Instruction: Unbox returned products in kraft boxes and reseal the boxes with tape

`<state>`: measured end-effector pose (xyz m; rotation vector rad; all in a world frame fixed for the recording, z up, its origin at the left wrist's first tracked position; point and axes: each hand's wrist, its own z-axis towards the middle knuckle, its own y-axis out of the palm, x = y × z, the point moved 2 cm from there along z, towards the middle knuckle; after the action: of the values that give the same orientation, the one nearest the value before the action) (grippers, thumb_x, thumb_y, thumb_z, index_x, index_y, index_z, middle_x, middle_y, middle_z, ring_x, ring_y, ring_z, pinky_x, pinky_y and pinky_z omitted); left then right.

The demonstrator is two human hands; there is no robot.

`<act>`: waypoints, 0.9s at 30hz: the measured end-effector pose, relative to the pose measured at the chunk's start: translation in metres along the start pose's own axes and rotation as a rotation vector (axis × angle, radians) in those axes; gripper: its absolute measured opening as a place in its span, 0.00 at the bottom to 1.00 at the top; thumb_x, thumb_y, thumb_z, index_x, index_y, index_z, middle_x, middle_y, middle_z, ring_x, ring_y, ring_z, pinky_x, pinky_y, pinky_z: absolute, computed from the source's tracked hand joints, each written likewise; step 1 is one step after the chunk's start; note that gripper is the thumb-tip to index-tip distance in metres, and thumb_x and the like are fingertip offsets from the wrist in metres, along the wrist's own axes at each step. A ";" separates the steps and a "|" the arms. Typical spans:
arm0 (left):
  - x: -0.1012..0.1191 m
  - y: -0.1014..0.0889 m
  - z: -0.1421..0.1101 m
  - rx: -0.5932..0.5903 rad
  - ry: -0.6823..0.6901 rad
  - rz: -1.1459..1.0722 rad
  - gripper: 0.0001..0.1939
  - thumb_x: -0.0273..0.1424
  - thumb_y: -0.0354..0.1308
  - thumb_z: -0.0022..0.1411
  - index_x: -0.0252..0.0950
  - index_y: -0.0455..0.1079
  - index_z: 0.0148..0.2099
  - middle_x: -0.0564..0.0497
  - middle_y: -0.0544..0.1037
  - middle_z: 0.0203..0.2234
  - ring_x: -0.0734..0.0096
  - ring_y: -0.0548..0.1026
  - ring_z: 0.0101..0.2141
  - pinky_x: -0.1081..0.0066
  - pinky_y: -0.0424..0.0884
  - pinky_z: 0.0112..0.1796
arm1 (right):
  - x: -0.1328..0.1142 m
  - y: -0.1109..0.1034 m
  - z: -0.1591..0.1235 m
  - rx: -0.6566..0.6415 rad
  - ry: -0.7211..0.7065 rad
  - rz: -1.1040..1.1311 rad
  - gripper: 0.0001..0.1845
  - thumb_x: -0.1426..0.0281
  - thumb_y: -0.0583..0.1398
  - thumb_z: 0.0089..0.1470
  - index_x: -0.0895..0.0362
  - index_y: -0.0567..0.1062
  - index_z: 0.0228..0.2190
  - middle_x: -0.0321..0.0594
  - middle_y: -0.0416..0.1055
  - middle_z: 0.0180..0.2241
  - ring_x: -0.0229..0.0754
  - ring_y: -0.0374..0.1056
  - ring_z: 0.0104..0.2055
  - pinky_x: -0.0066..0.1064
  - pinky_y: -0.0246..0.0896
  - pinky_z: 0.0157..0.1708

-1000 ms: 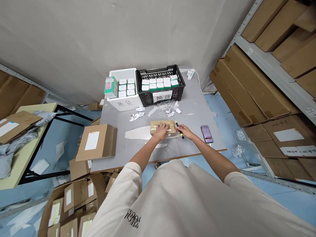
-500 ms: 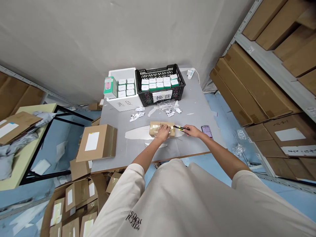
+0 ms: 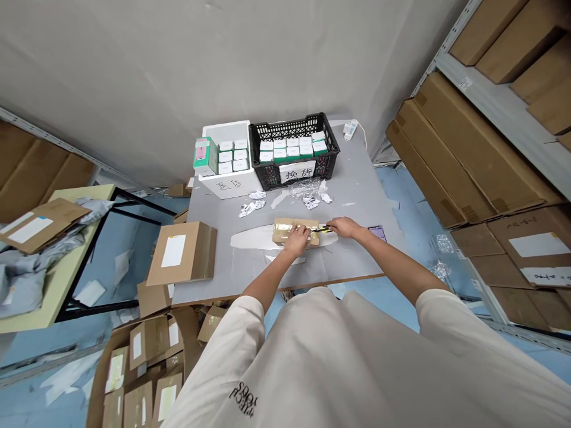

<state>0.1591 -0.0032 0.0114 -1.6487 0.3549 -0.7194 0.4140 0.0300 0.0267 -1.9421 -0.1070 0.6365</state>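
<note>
A small cardboard box [image 3: 282,226] with shiny clear tape across its top lies on the grey table [image 3: 250,276]. My left hand [image 3: 297,239] lies over the front of the box, its fingers gripping the top. In my right hand [image 3: 344,227] is a yellow and black utility knife [image 3: 325,229], its handle pointing right. The knife's front end reaches the right part of the box top, close to my left fingertips. The blade itself is too small to make out.
A larger carton [image 3: 203,252] with a white label stands at the table's left. Behind are a white foam bin [image 3: 227,186] and a black crate [image 3: 263,180], both holding small boxes. Crumpled paper [image 3: 252,208] and a phone [image 3: 378,232] lie nearby. Shelving with cartons [image 3: 473,160] rises at the right.
My right hand has turned the utility knife from beside the box's right end to nearly level, then moved it left onto the box top. My left hand stays on the box.
</note>
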 end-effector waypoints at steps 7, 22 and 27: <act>-0.001 0.001 0.001 -0.013 -0.029 -0.021 0.24 0.28 0.63 0.61 0.40 0.65 0.59 0.44 0.71 0.53 0.54 0.73 0.55 0.53 0.56 0.66 | 0.008 0.018 -0.023 -0.082 0.087 0.390 0.15 0.59 0.54 0.61 0.54 0.73 0.30 0.34 0.66 0.25 0.39 0.57 0.27 0.29 0.48 0.29; 0.000 -0.002 -0.002 -0.017 -0.057 -0.074 0.25 0.28 0.63 0.61 0.40 0.65 0.60 0.43 0.71 0.54 0.53 0.73 0.56 0.53 0.55 0.66 | 0.011 0.032 -0.050 -0.128 0.125 0.577 0.18 0.54 0.54 0.58 0.54 0.72 0.29 0.31 0.61 0.23 0.35 0.55 0.24 0.26 0.49 0.24; 0.001 -0.002 -0.005 0.002 -0.048 -0.083 0.25 0.27 0.63 0.61 0.42 0.64 0.60 0.45 0.71 0.54 0.55 0.73 0.56 0.53 0.54 0.67 | 0.008 0.033 -0.059 -0.139 0.176 0.572 0.19 0.53 0.54 0.60 0.53 0.75 0.34 0.31 0.63 0.23 0.36 0.57 0.23 0.26 0.50 0.23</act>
<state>0.1566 -0.0069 0.0142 -1.6842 0.2526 -0.7401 0.4421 -0.0302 0.0136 -2.1643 0.5455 0.8377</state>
